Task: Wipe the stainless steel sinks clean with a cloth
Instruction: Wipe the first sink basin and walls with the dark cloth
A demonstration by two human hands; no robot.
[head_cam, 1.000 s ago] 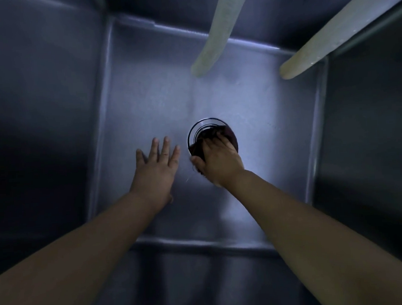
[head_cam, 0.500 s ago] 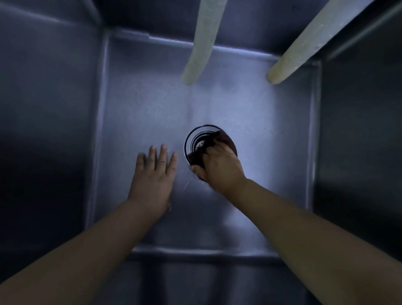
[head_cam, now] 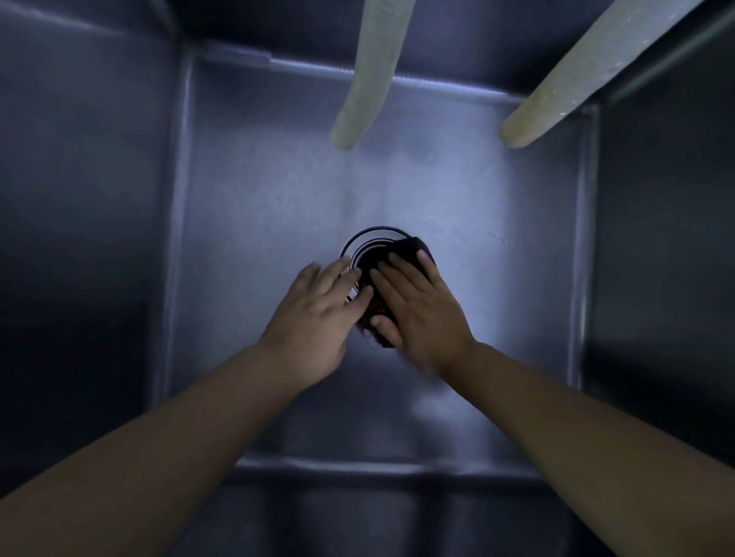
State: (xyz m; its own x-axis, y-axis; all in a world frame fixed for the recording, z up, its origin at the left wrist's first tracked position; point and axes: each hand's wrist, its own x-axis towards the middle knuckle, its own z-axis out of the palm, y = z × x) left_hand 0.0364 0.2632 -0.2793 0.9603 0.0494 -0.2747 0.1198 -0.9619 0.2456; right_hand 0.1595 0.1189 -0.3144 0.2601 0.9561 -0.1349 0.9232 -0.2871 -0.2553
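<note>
Since a second ago the left hand (head_cam: 316, 321) has slid from the sink (head_cam: 504, 208) floor toward three o'clock, its loosely spread fingers reaching the drain (head_cam: 374, 239). Right hand (head_cam: 420, 309) presses the dark cloth (head_cam: 416, 249) flat-fingered onto the drain's three o'clock side, probably scrubbing the rim.

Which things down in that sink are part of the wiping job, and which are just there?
Part of the job:
- stainless steel sink, the basin being wiped
- dark cloth, lying over the drain
- right hand, pressing flat on the cloth
- left hand, fingers reaching onto the drain rim
- drain, at the spot being wiped

Just there:
- two pale hoses hanging into the basin
</note>
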